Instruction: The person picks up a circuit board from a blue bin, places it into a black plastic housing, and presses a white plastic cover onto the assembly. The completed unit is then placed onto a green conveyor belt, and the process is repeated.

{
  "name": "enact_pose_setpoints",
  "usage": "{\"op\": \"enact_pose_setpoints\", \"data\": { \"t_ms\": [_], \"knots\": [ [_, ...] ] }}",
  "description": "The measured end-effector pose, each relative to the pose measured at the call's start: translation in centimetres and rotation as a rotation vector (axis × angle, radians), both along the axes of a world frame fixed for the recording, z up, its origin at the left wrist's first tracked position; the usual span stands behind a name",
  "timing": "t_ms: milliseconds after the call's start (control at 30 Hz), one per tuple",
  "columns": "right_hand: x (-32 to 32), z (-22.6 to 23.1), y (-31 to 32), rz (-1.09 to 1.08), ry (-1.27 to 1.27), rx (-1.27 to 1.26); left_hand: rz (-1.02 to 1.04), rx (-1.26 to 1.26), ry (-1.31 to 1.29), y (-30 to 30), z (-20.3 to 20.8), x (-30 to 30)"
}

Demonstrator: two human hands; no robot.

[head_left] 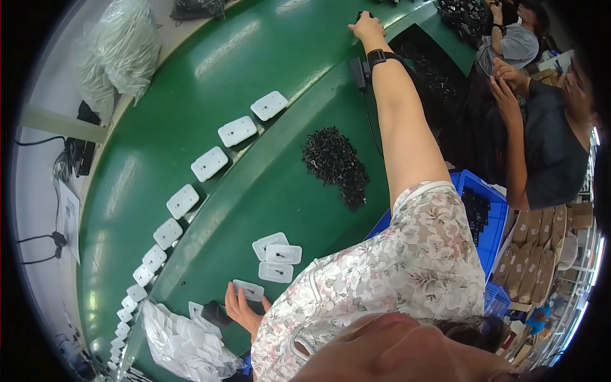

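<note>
My right arm, with a black watch at the wrist, reaches to the far side of the green bench. At its end my right hand is closed on a small dark thing, too small to name. Close to my body, my left hand has fingers and thumb around the ends of a shallow white plastic tray with a small black part in it. Beside it lie several similar trays, some overlapping, each with a dark part. A heap of small black parts spreads between my two arms.
White rounded boxes stand in a curved row along a green conveyor belt. A clear bag of white pieces lies near left. A blue crate stands at right, near co-workers. A dark device with a cable sits by my right forearm.
</note>
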State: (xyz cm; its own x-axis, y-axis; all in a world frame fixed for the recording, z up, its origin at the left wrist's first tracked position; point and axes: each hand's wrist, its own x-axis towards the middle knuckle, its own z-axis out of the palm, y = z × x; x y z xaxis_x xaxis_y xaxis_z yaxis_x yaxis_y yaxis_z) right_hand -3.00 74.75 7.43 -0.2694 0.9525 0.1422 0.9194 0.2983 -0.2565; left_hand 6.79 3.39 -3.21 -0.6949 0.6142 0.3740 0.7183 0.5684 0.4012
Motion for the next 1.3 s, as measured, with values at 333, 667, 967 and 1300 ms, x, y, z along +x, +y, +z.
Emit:
{"op": "enact_pose_setpoints", "data": {
  "t_ms": [333,667,967,1300],
  "knots": [
    [-1.7,0.2,-4.7,0.528,0.471,0.216,0.103,0.015,-0.035,-0.1,-0.6,-0.6],
    [0.5,-0.2,-36.4,1.637,0.613,-0.652,0.25,-0.049,-0.119,0.4,-0.1,-1.9],
    [0.7,-7.0,-45.7,1.481,0.334,-1.326,0.225,0.216,-0.243,2.0,0.9,-3.9],
    [1.5,-6.6,-44.9,1.58,0.185,-0.415,0.196,0.135,-0.158,2.3,-0.2,-5.7]
  ]
}}
